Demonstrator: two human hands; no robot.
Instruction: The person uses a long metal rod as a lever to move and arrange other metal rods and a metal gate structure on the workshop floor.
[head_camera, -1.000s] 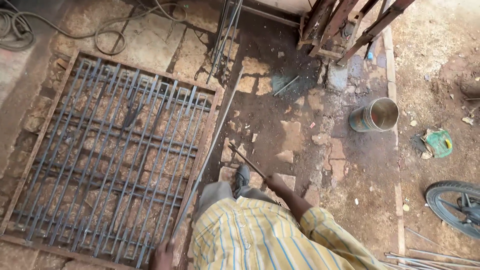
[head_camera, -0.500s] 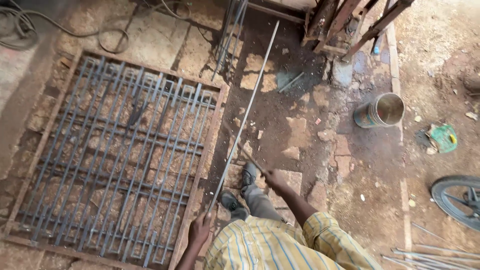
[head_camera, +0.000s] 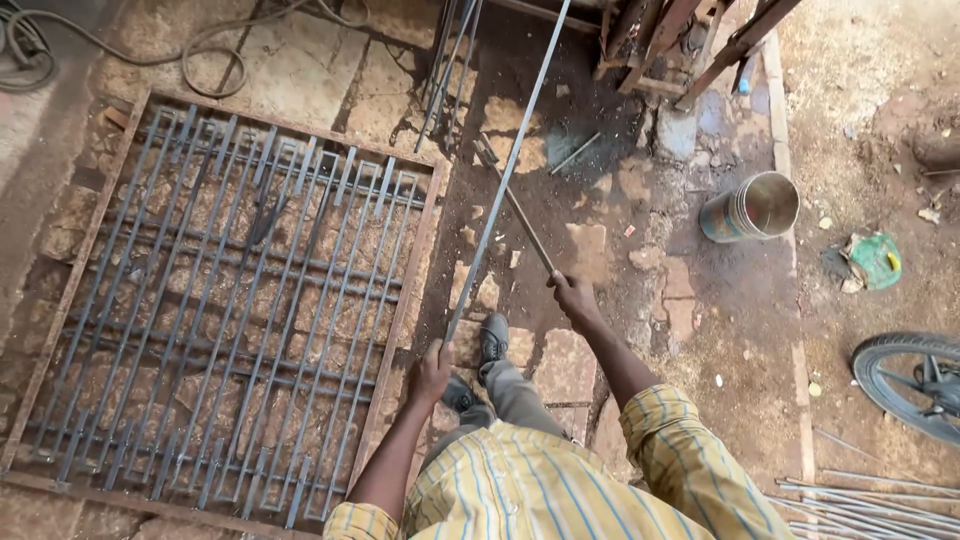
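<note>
Bare, patched ground of stone slabs and dirt serves as the work floor. At far left a cable (head_camera: 200, 45) lies in loose loops along the upper edge, well apart from the work. Beside it a grille (head_camera: 230, 310) lies flat on the ground: a rectangular frame filled with close-set upright bars and a few cross bars, laid level, likely so that further bars can be set against it.

Just right of the grille's edge, the left hand (head_camera: 430, 372) is clenched round the lower end of a long bar (head_camera: 505, 175). This bar runs up and slightly right from the hand to the top of the view, nearly parallel to the grille's right side, and appears lifted clear of the ground. Shoes (head_camera: 480, 355) stand between the two arms.

The right hand (head_camera: 575, 297) is closed on the near end of a shorter rod (head_camera: 515, 205), which slants up and left and crosses the long bar; whether the two touch cannot be told.

Further right, a steel frame (head_camera: 690, 40) leans at top. A tin (head_camera: 750, 207) lies on its side, mouth open to the right. A green scrap (head_camera: 873, 258) lies near it, a tyre (head_camera: 905, 385) shows at the edge, and loose rods (head_camera: 870, 500) lie at bottom right.
</note>
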